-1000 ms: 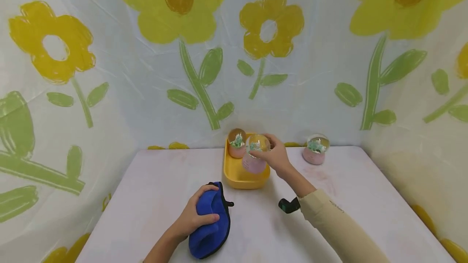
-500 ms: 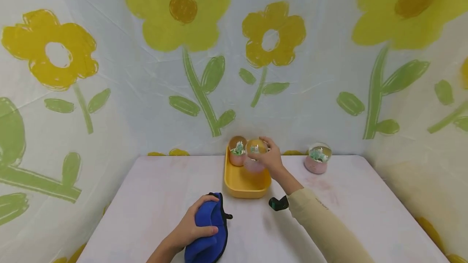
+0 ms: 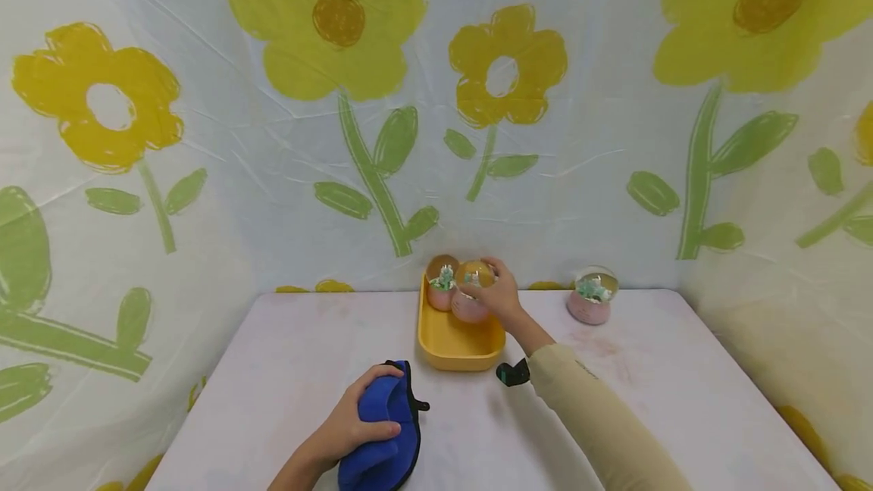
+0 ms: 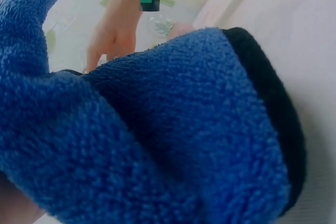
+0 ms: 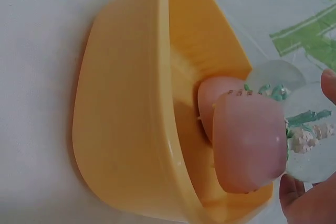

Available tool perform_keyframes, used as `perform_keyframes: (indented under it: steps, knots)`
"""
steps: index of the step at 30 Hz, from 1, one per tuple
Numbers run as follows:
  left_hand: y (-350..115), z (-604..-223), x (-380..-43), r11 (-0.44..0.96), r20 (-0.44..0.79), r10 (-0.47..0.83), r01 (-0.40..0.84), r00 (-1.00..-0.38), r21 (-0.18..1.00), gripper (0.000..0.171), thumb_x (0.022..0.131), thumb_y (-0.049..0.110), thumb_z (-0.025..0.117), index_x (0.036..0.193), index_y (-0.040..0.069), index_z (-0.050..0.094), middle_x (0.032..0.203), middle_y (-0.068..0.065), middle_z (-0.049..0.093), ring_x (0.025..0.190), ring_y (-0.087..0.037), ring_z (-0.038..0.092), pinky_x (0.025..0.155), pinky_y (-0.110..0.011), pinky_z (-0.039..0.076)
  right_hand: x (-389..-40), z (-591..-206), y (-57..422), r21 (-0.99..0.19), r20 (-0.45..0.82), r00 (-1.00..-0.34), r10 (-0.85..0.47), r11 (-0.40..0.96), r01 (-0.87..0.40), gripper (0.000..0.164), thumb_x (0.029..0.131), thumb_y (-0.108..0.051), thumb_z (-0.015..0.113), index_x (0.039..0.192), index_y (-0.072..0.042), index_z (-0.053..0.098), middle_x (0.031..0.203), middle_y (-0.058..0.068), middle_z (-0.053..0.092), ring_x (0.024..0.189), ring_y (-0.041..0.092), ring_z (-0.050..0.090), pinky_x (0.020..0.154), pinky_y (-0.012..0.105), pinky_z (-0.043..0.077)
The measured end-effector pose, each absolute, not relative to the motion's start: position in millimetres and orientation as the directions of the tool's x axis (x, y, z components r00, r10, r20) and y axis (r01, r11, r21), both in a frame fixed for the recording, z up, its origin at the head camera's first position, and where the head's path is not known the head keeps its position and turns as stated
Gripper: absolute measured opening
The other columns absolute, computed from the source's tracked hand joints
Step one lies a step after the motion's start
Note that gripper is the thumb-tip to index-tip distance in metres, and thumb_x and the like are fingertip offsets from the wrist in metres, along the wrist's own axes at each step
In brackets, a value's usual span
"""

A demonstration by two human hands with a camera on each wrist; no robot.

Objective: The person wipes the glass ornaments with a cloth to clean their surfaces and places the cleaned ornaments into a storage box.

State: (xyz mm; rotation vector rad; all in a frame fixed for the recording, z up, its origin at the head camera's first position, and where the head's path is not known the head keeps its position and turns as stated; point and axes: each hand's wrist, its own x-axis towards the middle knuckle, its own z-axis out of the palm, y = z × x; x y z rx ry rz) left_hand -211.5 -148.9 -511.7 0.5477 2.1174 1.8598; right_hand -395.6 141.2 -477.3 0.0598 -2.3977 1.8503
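Note:
My right hand (image 3: 503, 298) holds a snow globe (image 3: 469, 311) by its clear dome, inside the back part of a yellow tray (image 3: 458, 363). In the right wrist view its pink base (image 5: 251, 142) is level with the tray's inside; whether it touches the floor I cannot tell. Just left of it, a second snow globe (image 3: 441, 298) with a pink base and green figure stands in the tray's back left corner. Nearer the front, my left hand (image 3: 351, 419) grips a folded blue towel (image 3: 385, 457) with black edging and a small loop; its fluffy pile fills the left wrist view.
A third snow globe (image 3: 590, 300) stands on the pale table (image 3: 286, 354) at the back right. Behind the table hangs a flower-printed cloth (image 3: 586, 173). A black device (image 3: 513, 373) sits at my right wrist.
My right hand has lowered the snow globe into the tray, beside the other one. The left hand still grips the towel. The head view has tilted up slightly.

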Motion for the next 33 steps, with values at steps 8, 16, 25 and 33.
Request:
perform_keyframes:
  steps: [8,16,25,33]
  knots:
    - [-147.4,-512.5,-207.7,0.125,0.005,0.471,0.072,-0.882,0.990,0.061,0.082,0.018,0.073,0.136,0.025,0.046,0.132,-0.018,0.042,0.105,-0.034,0.051,0.080,-0.045,0.047,-399.4,-487.7,141.3,-0.952,0.084,-0.995,0.049,0.299,-0.066,0.081,0.071,-0.022,0.088,0.140,-0.012,0.046,0.147,0.017,0.036,0.129,0.036,0.039,0.103,0.051,0.036]
    - [-149.2,-514.3,-214.9,0.124,0.002,0.516,0.078,-0.857,0.989,0.060,0.083,0.020,0.072,0.137,0.025,0.045,0.134,-0.017,0.040,0.107,-0.034,0.050,0.082,-0.045,0.045,-403.9,-487.3,143.6,-0.965,0.061,-0.997,0.056,0.260,-0.044,0.079,0.071,-0.016,0.087,0.138,-0.012,0.046,0.146,0.018,0.036,0.121,0.035,0.045,0.100,0.048,0.041]
    - [-155.1,-512.0,-215.0,0.126,-0.002,0.503,0.071,-0.864,0.990,0.059,0.084,0.019,0.071,0.136,0.025,0.046,0.133,-0.018,0.040,0.107,-0.034,0.050,0.084,-0.045,0.044,-403.3,-483.6,134.2,-0.961,0.007,-0.999,0.052,0.276,0.008,0.079,0.070,-0.008,0.086,0.137,-0.012,0.045,0.141,0.018,0.040,0.117,0.035,0.048,0.098,0.047,0.042]
    - [-154.8,-514.4,-214.7,0.116,-0.018,0.509,0.047,-0.860,0.992,0.060,0.083,0.019,0.072,0.137,0.025,0.046,0.134,-0.018,0.041,0.107,-0.034,0.050,0.085,-0.045,0.044,-399.0,-484.8,135.2,-0.963,-0.029,-0.996,0.083,0.266,0.050,0.080,0.069,-0.004,0.085,0.138,-0.009,0.045,0.143,0.020,0.040,0.120,0.035,0.046,0.100,0.047,0.040]
